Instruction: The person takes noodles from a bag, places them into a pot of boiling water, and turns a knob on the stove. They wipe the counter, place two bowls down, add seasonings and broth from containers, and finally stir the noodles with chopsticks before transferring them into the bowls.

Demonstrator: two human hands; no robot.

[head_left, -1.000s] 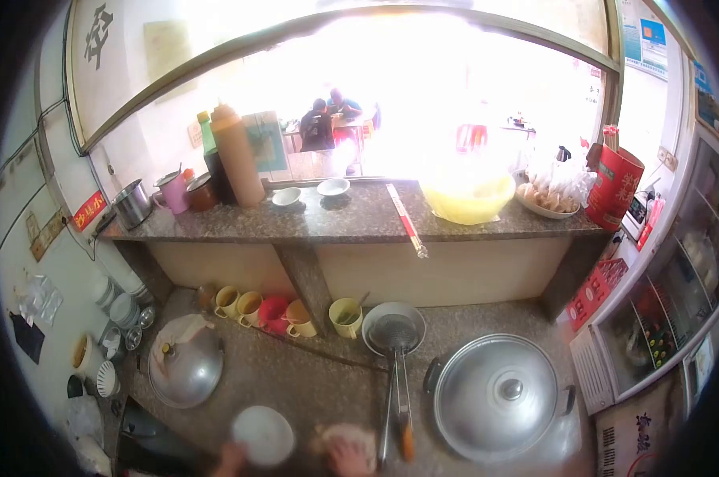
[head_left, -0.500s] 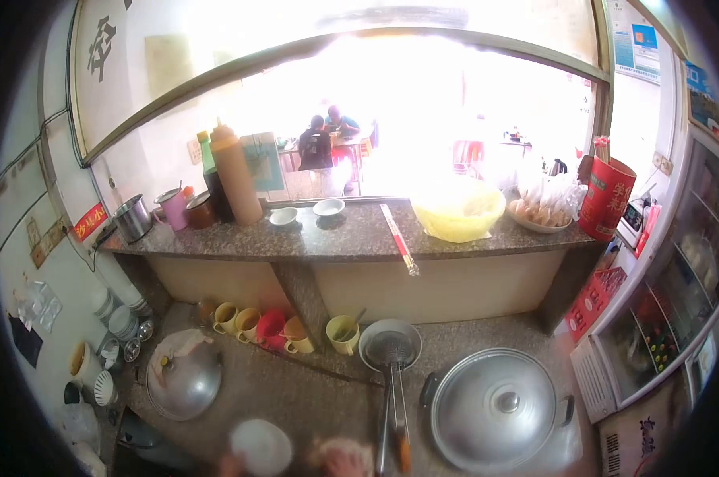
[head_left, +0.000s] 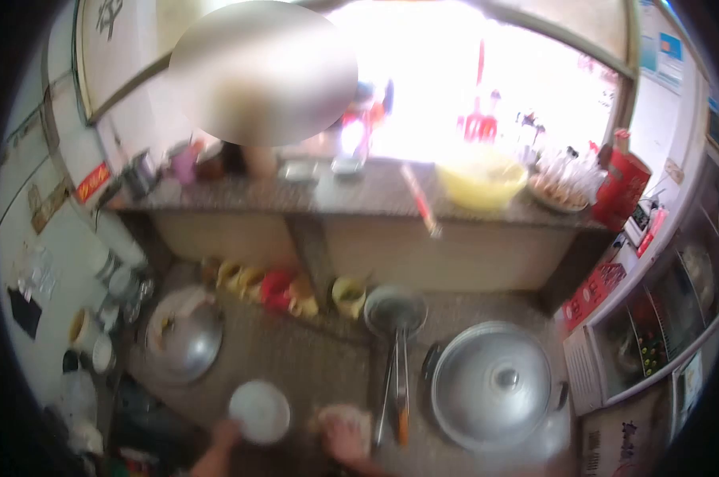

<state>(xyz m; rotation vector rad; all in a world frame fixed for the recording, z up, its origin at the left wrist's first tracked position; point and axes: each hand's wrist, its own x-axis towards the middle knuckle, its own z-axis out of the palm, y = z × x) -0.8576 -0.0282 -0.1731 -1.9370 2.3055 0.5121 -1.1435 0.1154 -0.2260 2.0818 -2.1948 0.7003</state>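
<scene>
A white round dish (head_left: 260, 412), either a plate or a shallow bowl, is near the bottom centre. My left hand (head_left: 226, 436) has its fingers closed on the dish's lower left rim. To the right, my right hand (head_left: 343, 440) lies over a pale beige cloth (head_left: 362, 420) on the worktop, its fingers bent onto the cloth and blurred. Just beyond that hand, a strainer (head_left: 398, 312) with a long handle rests across a bowl, beside a tool with an orange-brown handle (head_left: 404, 428).
A large lidded pot (head_left: 490, 389) stands right, a domed metal lid (head_left: 188, 342) left. Several mugs (head_left: 277, 290) line the back of the worktop. The raised counter (head_left: 375, 191) holds a yellow bowl (head_left: 482, 183), a red chopstick holder (head_left: 622, 187) and a plate of bagged food (head_left: 562, 195).
The view has tilted down and turned slightly, so the worktop sits higher in frame. Both hands and forearms show more fully, still at the dish and the cloth.
</scene>
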